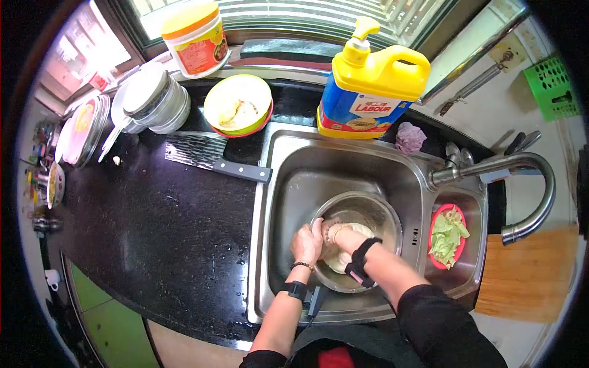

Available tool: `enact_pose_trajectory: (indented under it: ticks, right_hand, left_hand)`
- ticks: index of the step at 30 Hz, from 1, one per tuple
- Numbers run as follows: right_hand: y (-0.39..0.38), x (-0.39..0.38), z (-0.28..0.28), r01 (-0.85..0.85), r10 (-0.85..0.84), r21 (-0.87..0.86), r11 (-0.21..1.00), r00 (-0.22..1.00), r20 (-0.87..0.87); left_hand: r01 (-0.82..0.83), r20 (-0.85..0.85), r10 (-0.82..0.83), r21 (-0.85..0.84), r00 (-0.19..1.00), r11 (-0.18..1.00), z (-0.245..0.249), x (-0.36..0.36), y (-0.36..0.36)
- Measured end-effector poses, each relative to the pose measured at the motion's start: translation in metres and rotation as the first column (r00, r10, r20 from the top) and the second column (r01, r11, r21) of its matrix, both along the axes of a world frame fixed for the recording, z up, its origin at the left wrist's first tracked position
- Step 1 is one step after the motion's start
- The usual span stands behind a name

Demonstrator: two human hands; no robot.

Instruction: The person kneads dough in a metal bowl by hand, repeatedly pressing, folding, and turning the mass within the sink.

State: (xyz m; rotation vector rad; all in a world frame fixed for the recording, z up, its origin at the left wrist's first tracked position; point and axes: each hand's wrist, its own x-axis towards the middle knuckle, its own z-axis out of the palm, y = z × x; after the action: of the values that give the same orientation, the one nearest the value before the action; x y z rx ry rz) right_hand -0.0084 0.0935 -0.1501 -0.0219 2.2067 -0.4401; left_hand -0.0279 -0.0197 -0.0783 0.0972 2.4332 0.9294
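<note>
A: Fingers first. What are they doing?

B: Left hand (305,245) is at the bowl's left side, thumb up near the rim; can't tell if it's gripping. Right hand (325,235) reaches across into the bowl, fingertips hidden, so open or closed: can't tell.

A: Handling tips?

B: My read: brace the metal bowl (394,222) with the left, since smooth steel could slide on the sink floor. Work the right low and slow, so nothing rides over the rim. Keep both wrist straps clear of the contents.

A: And the pale mass (337,262)?

B: Inside the bowl, partly under the right wrist, to the right of the left fingers. Looks soft; contact with the right fingertips isn't visible.

A: Farther out?

B: Bowl's in the large basin of the sink (288,144). Small basin on the right has a red basket (435,260) with leaves (448,236). Cleaver (242,170) lies on the worktop (153,245), handle end over the sink's left rim. Yellow-and-blue bottle (368,104) stands behind.
</note>
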Motion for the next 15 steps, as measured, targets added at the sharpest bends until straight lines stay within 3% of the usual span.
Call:
enact_pose_trajectory:
  ticks: [5, 8, 10, 12, 15]
  right_hand:
    - [0.0, 0.014, 0.061, -0.107, 0.111, 0.126, 0.986, 0.993, -0.028]
    - [0.025, 0.038, 0.087, -0.167, 0.154, -0.016, 0.986, 0.937, -0.314]
    - [0.051, 0.051, 0.107, 0.119, -0.2, -0.185, 0.975, 0.827, -0.525]
    - [0.076, 0.062, 0.102, 0.377, -0.419, -0.204, 0.904, 0.68, -0.602]
    - [0.088, 0.068, 0.124, 0.344, -0.356, -0.17, 0.923, 0.605, -0.712]
  left_hand:
    - [-0.002, -0.082, 0.005, 0.032, 0.997, 0.999, -0.006, 0.002, 0.0]
    - [0.009, -0.026, -0.01, -0.014, 1.0, 1.0, -0.005, 0.0, 0.001]
    - [0.013, -0.029, -0.014, -0.016, 0.999, 1.0, -0.004, 0.002, 0.0]
    - [0.014, -0.04, -0.014, -0.002, 0.999, 1.0, -0.003, 0.0, 0.0]
    - [0.021, -0.054, -0.023, -0.033, 0.998, 0.999, -0.001, -0.001, 0.0]
